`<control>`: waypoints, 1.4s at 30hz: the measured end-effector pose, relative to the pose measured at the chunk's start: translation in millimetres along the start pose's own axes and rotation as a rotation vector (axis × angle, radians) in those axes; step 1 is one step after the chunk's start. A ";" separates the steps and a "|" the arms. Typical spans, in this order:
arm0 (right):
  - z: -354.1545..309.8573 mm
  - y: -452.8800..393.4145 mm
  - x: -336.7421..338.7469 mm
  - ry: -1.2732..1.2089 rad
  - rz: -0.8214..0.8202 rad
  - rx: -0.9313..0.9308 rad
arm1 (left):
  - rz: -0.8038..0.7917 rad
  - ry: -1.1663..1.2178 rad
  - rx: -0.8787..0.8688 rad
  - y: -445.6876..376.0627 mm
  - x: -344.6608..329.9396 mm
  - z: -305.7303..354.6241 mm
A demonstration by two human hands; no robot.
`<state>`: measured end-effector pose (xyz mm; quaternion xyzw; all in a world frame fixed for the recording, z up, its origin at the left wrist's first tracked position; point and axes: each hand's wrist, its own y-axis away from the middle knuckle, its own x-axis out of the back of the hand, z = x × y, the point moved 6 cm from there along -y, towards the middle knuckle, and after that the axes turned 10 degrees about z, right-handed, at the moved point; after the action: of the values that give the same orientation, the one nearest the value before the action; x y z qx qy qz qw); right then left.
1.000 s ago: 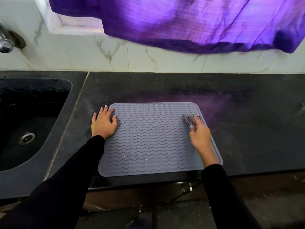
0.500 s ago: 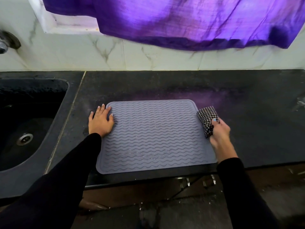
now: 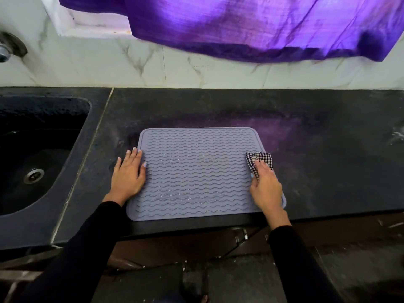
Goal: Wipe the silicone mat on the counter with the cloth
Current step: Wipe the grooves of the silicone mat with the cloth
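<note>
The right hand's fingers (image 3: 260,165) are curled over the bunched checkered cloth (image 3: 259,159), pressing it down on the silicone mat (image 3: 196,171) at its three o'clock edge. Half a second ago that cloth sat just off the mat's right rim; it has swung back onto the ribbed surface, so I'd say another stroke leftward is starting. The left hand (image 3: 129,173) has stayed flat, fingers straight, pinning the nine o'clock edge. The mat lies on the dark table (image 3: 328,160), its near side close to the table's front lip at six o'clock. The sink (image 3: 43,149) lies well apart toward nine o'clock; bare table runs toward twelve and three.
</note>
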<state>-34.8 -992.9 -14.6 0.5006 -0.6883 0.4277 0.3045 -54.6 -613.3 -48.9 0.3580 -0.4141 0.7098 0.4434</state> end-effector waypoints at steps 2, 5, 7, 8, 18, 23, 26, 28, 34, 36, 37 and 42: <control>5.9 -3.9 13.5 -0.107 0.014 -0.090 | 0.051 -0.020 -0.010 7.1 3.0 2.7; 27.3 -15.2 22.3 -0.426 0.092 -0.434 | 0.072 -0.007 0.003 7.8 6.8 4.2; 32.6 -18.2 24.0 -0.702 0.195 -0.687 | 0.078 0.005 0.002 8.3 9.0 5.1; 32.2 -17.7 26.6 -0.721 0.255 -0.752 | 0.082 0.012 -0.001 9.2 10.2 5.6; -32.0 54.0 -2.4 0.075 0.032 -0.034 | 0.094 0.065 -0.003 10.3 11.0 3.8; -18.5 43.2 11.9 -0.132 0.055 -0.132 | 0.105 0.076 0.006 10.6 12.2 3.8; -3.0 35.4 20.5 -0.306 0.114 -0.286 | 0.107 0.079 0.008 10.7 13.9 6.1; 14.6 22.0 17.7 -0.533 0.126 -0.544 | 0.108 0.081 0.006 10.1 14.6 6.6; -0.9 31.1 27.1 -0.816 0.341 -0.869 | 0.103 0.086 0.015 10.9 15.2 6.3; -38.4 50.3 34.1 -0.684 0.347 -0.684 | 0.095 0.088 0.009 12.1 17.1 7.8; -57.9 59.6 29.4 -0.618 0.302 -0.535 | 0.087 0.084 0.004 12.6 16.9 7.9; -109.3 98.7 -26.9 -0.084 -0.031 0.199 | 0.059 0.018 -0.009 14.6 13.8 9.3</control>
<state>-121.1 -870.6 -16.4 0.5564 -0.6466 0.4680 0.2308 -71.6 -621.0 -37.1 0.3373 -0.4235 0.7239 0.4276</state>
